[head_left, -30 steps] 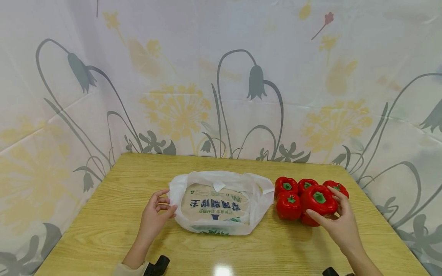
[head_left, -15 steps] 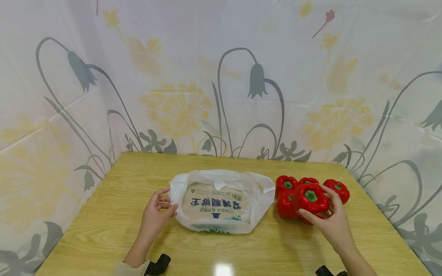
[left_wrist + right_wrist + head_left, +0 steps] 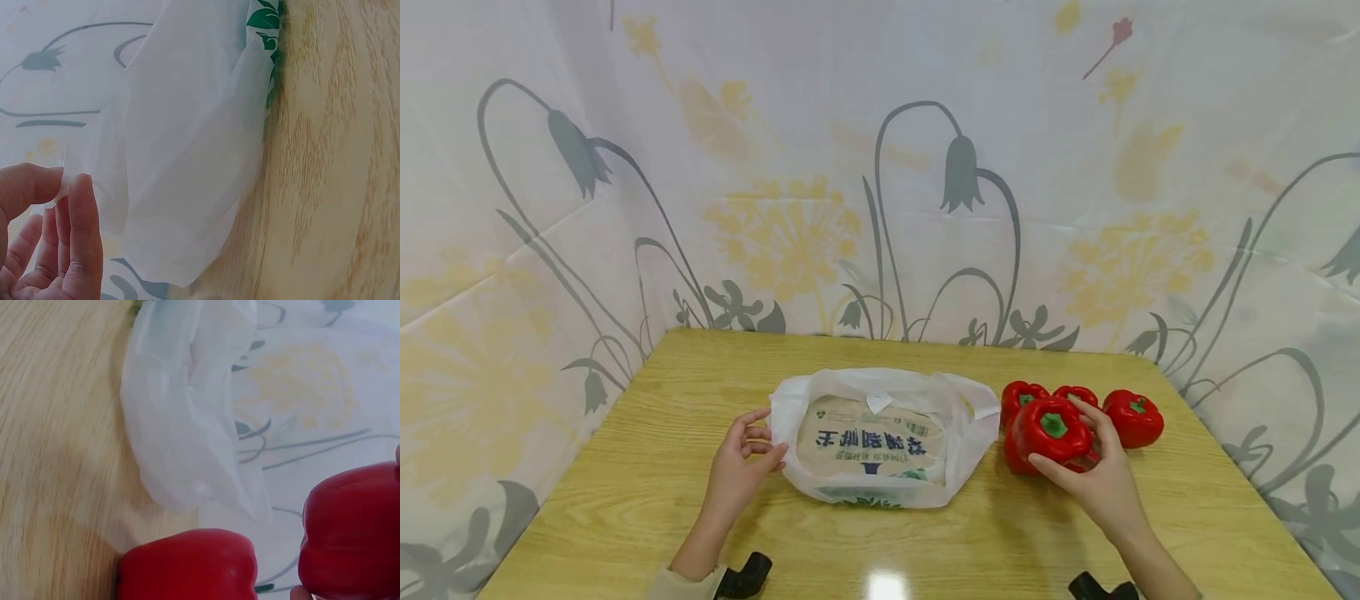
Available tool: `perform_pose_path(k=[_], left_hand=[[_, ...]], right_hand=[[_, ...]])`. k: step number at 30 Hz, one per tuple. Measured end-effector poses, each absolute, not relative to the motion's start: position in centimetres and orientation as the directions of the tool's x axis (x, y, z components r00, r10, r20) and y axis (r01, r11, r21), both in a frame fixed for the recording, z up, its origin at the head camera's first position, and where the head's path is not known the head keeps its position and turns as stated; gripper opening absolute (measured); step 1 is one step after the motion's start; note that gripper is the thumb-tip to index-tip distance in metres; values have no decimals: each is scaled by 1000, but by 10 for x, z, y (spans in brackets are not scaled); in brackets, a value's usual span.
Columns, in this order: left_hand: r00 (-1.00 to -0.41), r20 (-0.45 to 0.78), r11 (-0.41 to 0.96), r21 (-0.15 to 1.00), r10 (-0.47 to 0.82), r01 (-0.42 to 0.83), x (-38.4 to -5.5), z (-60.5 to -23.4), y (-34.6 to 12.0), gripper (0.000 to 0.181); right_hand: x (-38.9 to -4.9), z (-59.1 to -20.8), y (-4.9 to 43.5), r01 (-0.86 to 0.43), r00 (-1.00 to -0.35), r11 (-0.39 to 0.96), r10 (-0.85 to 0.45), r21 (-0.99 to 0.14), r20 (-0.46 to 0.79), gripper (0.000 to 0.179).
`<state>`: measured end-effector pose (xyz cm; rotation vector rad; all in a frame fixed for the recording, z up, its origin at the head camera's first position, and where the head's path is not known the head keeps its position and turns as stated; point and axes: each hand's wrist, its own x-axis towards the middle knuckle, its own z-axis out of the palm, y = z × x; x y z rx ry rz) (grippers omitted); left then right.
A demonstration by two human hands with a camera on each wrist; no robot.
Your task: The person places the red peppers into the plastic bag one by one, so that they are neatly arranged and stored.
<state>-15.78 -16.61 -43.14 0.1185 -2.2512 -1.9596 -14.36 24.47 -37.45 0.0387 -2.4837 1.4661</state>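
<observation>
A white plastic bag (image 3: 790, 398) stands open-mouthed on the table, and its printed beige inner side shows through the opening. My left hand (image 3: 747, 457) pinches the bag's left rim between thumb and fingers; the left wrist view shows the thin film (image 3: 175, 150) between the fingertips. In my right hand (image 3: 1105, 475) is a red bell pepper (image 3: 1052, 433) with a green stem, gripped between thumb and fingers and raised above other peppers. In the right wrist view this pepper (image 3: 353, 534) is at the right edge, with another red pepper (image 3: 187, 565) below the bag.
Behind and below the held pepper sit further red peppers, including one (image 3: 1022, 396) by the bag's right side and one (image 3: 1135, 417) farther right. The wooden table (image 3: 647, 450) meets a flower-printed cloth backdrop (image 3: 880, 208) at its back edge.
My right hand has carried the held bell pepper left, toward the bag, over the other peppers. The left hand keeps its pinch on the bag rim and barely moves.
</observation>
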Motion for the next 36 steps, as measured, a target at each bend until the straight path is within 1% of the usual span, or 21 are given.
perform_pose_path(k=[13, 21, 36], left_hand=[[-985, 59, 145, 989, -161, 36, -159, -432, -165, 53], [-985, 67, 147, 988, -158, 43, -158, -431, -165, 53], [-985, 62, 149, 988, -161, 38, -159, -431, -165, 54]], right_hand=[[-150, -376, 232, -157, -977, 483, 50, -861, 206, 81], [-159, -381, 223, -156, -985, 420, 2, -894, 173, 82], [-170, -386, 212, -172, -985, 399, -69, -901, 157, 80]])
